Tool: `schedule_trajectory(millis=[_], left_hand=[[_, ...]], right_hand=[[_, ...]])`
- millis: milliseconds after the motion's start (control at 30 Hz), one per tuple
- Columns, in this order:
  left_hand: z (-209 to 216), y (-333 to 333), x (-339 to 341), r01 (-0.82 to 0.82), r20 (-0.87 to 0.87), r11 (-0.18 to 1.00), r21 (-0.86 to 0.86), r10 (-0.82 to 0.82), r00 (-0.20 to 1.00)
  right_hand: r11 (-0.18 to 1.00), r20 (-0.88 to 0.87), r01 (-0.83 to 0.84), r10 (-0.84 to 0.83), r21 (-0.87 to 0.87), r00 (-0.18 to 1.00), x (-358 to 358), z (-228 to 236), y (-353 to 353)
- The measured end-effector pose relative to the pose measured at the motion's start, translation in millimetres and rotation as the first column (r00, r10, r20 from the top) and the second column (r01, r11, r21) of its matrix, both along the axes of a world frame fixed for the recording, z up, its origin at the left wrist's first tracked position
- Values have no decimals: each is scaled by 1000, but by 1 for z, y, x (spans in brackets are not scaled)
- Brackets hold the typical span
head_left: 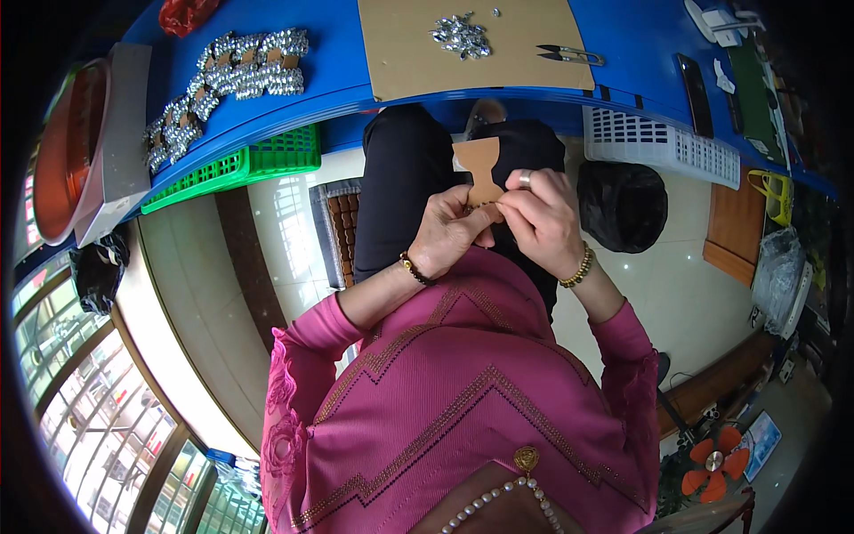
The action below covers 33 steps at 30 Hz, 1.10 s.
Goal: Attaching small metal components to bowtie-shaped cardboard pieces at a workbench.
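Observation:
A brown cardboard card [480, 160] with a narrowed waist stands up from my hands, over my lap. My left hand [447, 233] is closed on its lower end, thumb on the near side. Right beside it, my right hand [544, 218] pinches at the card's lower edge, close to my left thumb; whatever lies in that pinch is too small to make out. On the table beyond, a pile of shiny silver faceted beads [461, 37] lies on a cardboard sheet [396, 62]. Dark thread snips [569, 55] rest to the right of the beads.
Several cards wound with silver beads [253, 62] lie left on the blue table [334, 71]. A phone [694, 93] is at the right. Below the table are a green basket [285, 153], a white basket [658, 147] and a black-lined bin [623, 205].

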<state>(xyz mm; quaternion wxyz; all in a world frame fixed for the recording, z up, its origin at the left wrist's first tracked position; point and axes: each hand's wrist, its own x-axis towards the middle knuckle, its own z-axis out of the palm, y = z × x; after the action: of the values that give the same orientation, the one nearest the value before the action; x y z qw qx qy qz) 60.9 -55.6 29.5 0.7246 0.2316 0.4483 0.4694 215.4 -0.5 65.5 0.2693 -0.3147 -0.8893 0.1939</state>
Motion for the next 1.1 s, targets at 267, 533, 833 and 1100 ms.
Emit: schedule_trajectory(millis=[267, 533, 833, 1100], left_hand=[[-20, 16, -23, 43, -572, 773, 633, 430, 698], [-18, 7, -112, 13, -761, 796, 605, 574, 303], [-40, -3, -110, -348, -576, 905, 243, 423, 699], [-8, -2, -38, -280, -357, 935, 217, 342, 869]], right_hand=[[578, -578, -343, -287, -740, 764, -26, 20, -35], [358, -384, -177, -913, -917, 141, 201, -63, -25], [-138, 126, 734, -989, -665, -72, 367, -141, -104], [733, -132, 260, -430, -628, 893, 11, -25, -20]])
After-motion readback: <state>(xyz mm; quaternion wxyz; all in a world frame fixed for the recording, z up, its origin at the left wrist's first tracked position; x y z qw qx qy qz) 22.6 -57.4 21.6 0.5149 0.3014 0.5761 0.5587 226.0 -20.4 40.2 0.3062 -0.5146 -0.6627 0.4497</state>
